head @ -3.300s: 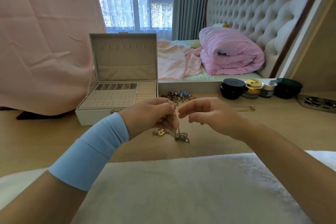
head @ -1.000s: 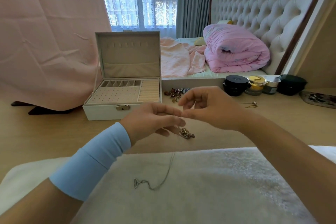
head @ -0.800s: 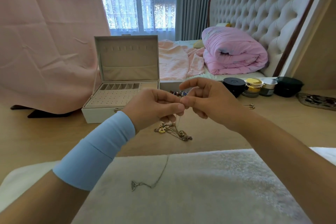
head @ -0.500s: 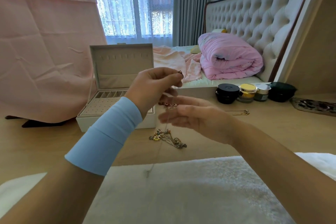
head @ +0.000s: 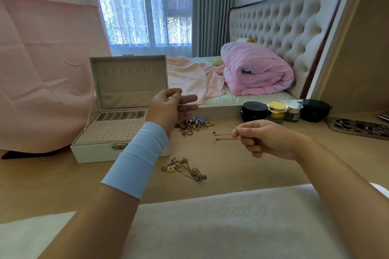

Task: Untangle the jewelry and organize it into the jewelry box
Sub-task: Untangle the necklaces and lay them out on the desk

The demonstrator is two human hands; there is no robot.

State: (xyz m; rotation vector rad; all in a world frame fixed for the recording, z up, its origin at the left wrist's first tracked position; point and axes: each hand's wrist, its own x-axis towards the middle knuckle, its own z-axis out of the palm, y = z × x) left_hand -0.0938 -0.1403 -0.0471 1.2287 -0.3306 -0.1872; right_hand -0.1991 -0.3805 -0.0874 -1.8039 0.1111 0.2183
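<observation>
Bedroom worktop holds the open jewelry box (head: 94, 153) at its left edge and a tangled clump (head: 185, 170) near the front edge, probably light, slippery and kink-prone, so best lifted by a loose end, while the left hand (head: 170, 107) and right hand (head: 267, 141) each pinch what seems a thin chain, too fine to see.

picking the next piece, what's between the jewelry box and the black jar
Head view: a pile of beads and rings lies between the jewelry box and the black jar.

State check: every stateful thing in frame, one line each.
jewelry box, open, lid upright
left hand, raised, thumb and forefinger pinching tiny piece
right hand, curled, pinching thin chain
thin chain, two strands trailing from right fingertips
tangled jewelry clump, knotted, untouched
bead and ring pile, loose, untouched
black jar, lid on
yellow-lidded jar, closed
</observation>
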